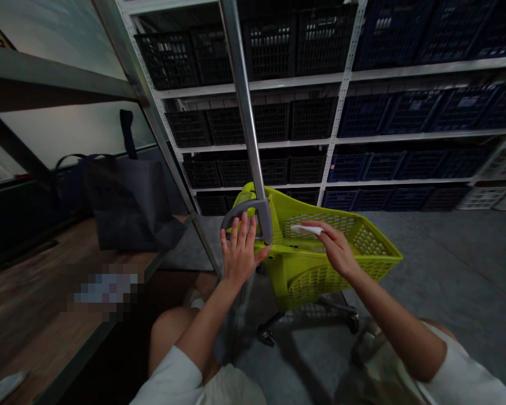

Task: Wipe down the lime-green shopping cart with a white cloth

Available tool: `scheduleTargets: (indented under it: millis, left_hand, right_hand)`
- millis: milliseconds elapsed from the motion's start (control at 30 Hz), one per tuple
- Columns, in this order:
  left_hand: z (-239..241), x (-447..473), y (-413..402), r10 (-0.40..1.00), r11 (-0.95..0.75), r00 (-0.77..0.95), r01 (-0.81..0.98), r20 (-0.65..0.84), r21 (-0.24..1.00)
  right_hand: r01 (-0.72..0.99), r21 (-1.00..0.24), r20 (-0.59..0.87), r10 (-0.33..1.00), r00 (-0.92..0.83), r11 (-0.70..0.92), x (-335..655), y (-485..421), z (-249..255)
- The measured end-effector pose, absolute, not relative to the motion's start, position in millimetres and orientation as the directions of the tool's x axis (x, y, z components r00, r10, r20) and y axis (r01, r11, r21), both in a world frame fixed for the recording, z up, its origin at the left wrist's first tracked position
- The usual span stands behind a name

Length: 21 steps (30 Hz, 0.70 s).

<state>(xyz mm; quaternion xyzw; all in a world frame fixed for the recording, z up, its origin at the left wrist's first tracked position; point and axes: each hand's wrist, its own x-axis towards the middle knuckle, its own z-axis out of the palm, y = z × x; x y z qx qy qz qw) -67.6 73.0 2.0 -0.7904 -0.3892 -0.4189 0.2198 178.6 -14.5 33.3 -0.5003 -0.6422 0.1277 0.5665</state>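
Observation:
A yellow-green plastic shopping cart [333,259] stands on the floor in front of me. My left hand [239,253] is open, its fingers spread over the grey handle [265,216] at the cart's near left end. Whether the palm presses on the handle I cannot tell. Above the basket, my right hand [337,247] is closed on a thin white piece [307,229] that looks like a folded tissue or cloth. A shiny metal pole [247,101] rises from beside the grey handle.
White metal shelving [335,129] with black crates [270,121] and blue crates [413,109] lines the back. On the left, a dark bag [126,202] sits on a wooden table [34,315], near a blurred patch. Grey floor [455,270] extends to the right.

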Motion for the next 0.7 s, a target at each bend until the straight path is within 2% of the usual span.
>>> scheduleTargets:
  millis: [67, 133, 233, 333, 433, 500, 600, 700]
  left_hand:
    - [-2.7, -68.2, 74.4, 0.449, -0.607, 0.334, 0.795, 0.829, 0.009]
    - [-6.7, -69.9, 76.3, 0.446, -0.617, 0.326, 0.787, 0.833, 0.023]
    - [-11.1, -73.1, 79.7, 0.432, -0.615, 0.322, 0.789, 0.842, 0.014]
    - [-14.2, -76.7, 82.9, 0.411, -0.603, 0.332, 0.797, 0.849, -0.020]
    - [-16.1, -80.8, 86.5, 0.363, -0.613, 0.343, 0.788, 0.866, -0.055]
    - [-16.8, -82.8, 89.3, 0.338, -0.621, 0.343, 0.781, 0.876, -0.067]
    - [-17.4, -84.2, 93.4, 0.326, -0.631, 0.331, 0.774, 0.886, -0.057]
    - [-18.6, -85.0, 96.8, 0.327, -0.635, 0.322, 0.771, 0.888, -0.046]
  right_hand:
    - [0.644, -0.507, 0.746, 0.666, -0.004, 0.572, 169.3, -8.3, 65.4]
    - [0.734, -0.206, 0.827, 0.516, -0.223, 0.647, 161.6, 0.8, 93.8]
    - [0.697, 0.175, 0.721, 0.392, -0.571, 0.695, 154.9, 19.4, 123.0]
    - [0.600, 0.396, 0.569, 0.327, -0.754, 0.695, 153.9, 39.4, 126.8]
    - [0.467, 0.556, 0.454, 0.220, -0.863, 0.687, 157.7, 53.6, 109.2]
    - [0.356, 0.613, 0.369, 0.143, -0.918, 0.705, 160.7, 59.5, 99.6]
    - [0.297, 0.616, 0.316, 0.117, -0.941, 0.730, 161.2, 65.8, 108.3]
    - [0.425, 0.542, 0.411, 0.212, -0.887, 0.725, 155.6, 70.3, 133.3]
